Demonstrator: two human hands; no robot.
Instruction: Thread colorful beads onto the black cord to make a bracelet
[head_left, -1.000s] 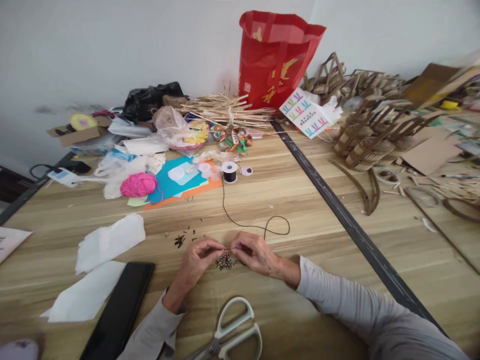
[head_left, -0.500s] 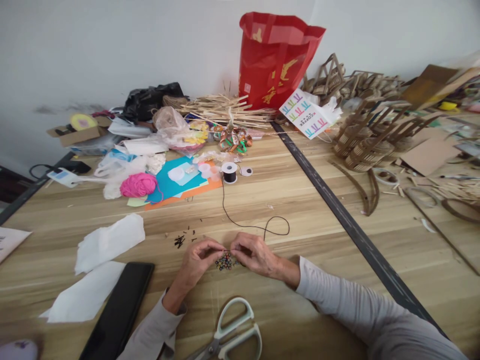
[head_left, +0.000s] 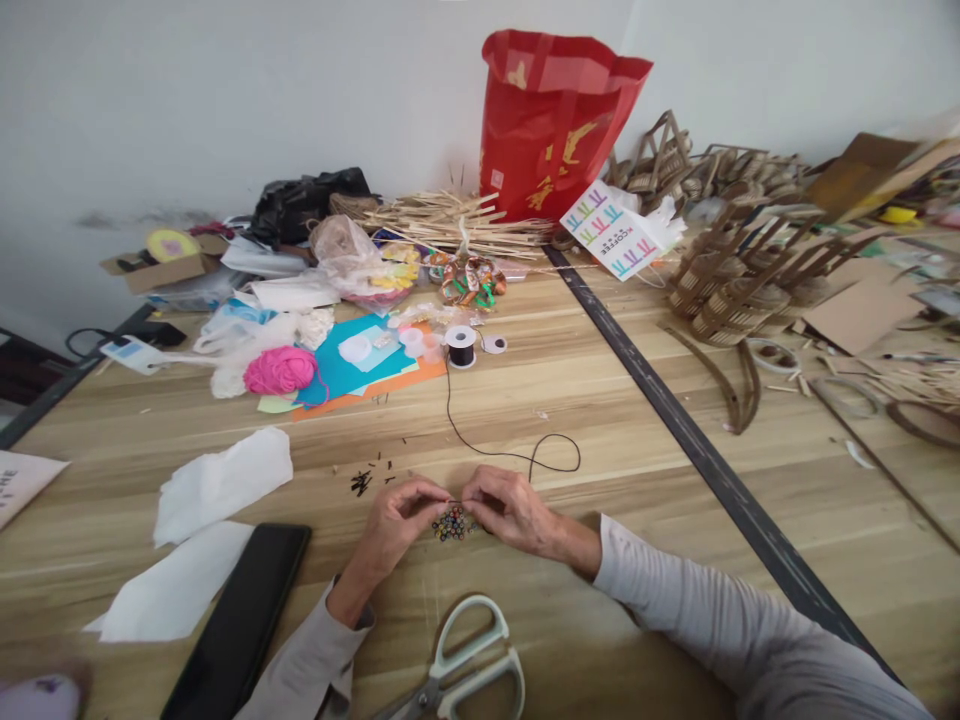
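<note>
Beads (head_left: 450,523) on black cord (head_left: 495,452); left hand (head_left: 397,520), right hand (head_left: 510,510) both pinching cord above them.

The left hand (head_left: 396,521) and right hand (head_left: 510,510) meet fingertip to fingertip; the pinch point between them is too small to resolve, so which hand grips the black cord (head_left: 501,452) cannot be determined. The beads (head_left: 450,523) directly below the pinch appear only as multicoloured specks. The scissors (head_left: 463,662), nearer the wearer, are cut off by the lower edge
</note>
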